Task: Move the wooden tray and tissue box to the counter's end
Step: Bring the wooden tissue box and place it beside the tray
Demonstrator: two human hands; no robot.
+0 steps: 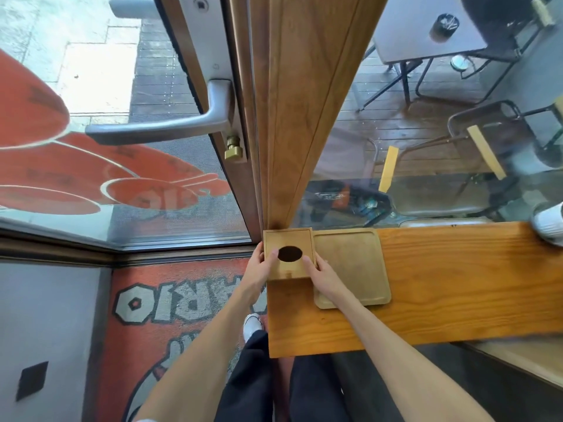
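A wooden tissue box (289, 240) with a dark oval opening on top stands at the far left end of the wooden counter (457, 284), against the window post. My left hand (259, 263) grips its left side and my right hand (320, 272) grips its right side. A flat wooden tray (353, 263) lies on the counter directly to the right of the box, touching it, with my right wrist over its near left corner.
A wooden post (292, 117) and window glass rise right behind the box and tray. A glass door with a metal handle (164, 126) stands to the left. A white object (548, 223) sits at the counter's far right. A red floor mat (182, 315) lies below.
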